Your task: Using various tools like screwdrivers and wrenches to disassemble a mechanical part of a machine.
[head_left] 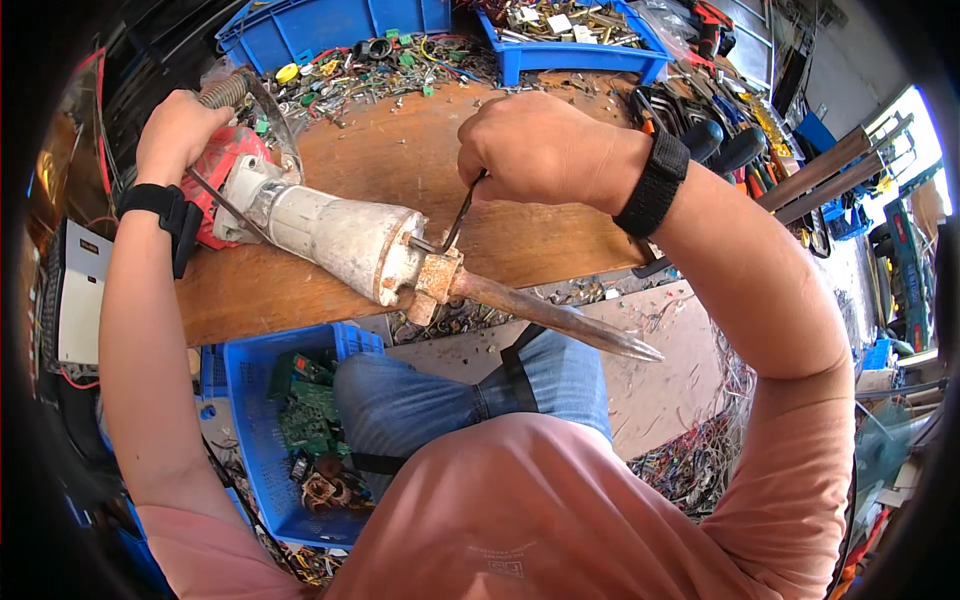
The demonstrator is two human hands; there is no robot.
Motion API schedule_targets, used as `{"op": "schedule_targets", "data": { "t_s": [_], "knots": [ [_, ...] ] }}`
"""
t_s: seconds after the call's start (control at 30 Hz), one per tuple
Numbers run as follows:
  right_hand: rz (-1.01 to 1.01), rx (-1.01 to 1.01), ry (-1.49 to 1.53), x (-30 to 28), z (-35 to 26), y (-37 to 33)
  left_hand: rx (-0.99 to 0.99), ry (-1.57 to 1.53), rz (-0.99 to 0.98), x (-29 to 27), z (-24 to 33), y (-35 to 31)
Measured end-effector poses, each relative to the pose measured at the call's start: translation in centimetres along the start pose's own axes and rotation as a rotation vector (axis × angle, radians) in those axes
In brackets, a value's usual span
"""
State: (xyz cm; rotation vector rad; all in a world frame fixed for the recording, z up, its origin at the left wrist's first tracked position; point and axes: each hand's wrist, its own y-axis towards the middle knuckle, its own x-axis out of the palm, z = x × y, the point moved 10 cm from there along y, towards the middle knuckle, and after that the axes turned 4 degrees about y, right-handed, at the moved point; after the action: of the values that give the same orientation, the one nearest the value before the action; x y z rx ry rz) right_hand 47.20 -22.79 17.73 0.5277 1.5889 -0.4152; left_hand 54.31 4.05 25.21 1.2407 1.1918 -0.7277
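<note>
On your far left, a white box [82,290] is standing beside the table [390,160]. Your left hand [175,135], wearing a black band [160,207], is closing around the rear end of the hammer [330,238], next to a spring [224,92]; its fingertips are hiding from view. Below, a blue crate [250,450] is holding green boards [312,415] beside your jeans [400,392]. The hammer, red behind and dirty white in front, is lying slantwise on the table near your edge. Behind it, a blue bin [340,32] is standing beyond mixed scraps [395,72]. A dark cord [461,214] is running from the hammer's rusty collar [436,277] up into your right hand [525,150], which is clamping it in a fist, well apart from your left. Its chisel [560,318] is pointing rightward past the edge, above your lap. Farther right, a blue tray [580,64] is carrying metal pieces [565,25], and a red drill [709,28] is lying beyond some tools [755,120].
</note>
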Motion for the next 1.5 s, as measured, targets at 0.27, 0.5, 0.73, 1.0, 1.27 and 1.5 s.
{"op": "schedule_targets", "data": {
  "t_s": [0.27,0.5,0.73,1.0,1.27,1.5],
  "knots": [
    [0.053,-0.097,-0.126,-1.2,-1.9,0.2,0.02,0.031,0.035,-0.3,0.1,-0.1],
    [-0.012,-0.187,-0.374,-2.6,-7.5,0.9,-0.003,0.003,0.0,-0.4,0.4,-0.3],
    [-0.198,-0.192,-0.411,-1.5,-10.3,0.5,0.021,-0.008,0.031,-0.6,0.4,-0.6],
    [-0.05,-0.224,-0.415,-3.0,-10.5,1.5,0.037,-0.016,0.041,-0.4,0.2,-0.5],
    [0.183,0.136,0.078,-5.9,-6.7,1.4,0.01,-0.048,0.066,-1.1,-0.2,-0.8],
    [0.693,0.618,0.769,-1.7,-2.5,-1.8,-0.024,-0.064,0.063,-1.0,-0.7,-1.0]
  ]
}}
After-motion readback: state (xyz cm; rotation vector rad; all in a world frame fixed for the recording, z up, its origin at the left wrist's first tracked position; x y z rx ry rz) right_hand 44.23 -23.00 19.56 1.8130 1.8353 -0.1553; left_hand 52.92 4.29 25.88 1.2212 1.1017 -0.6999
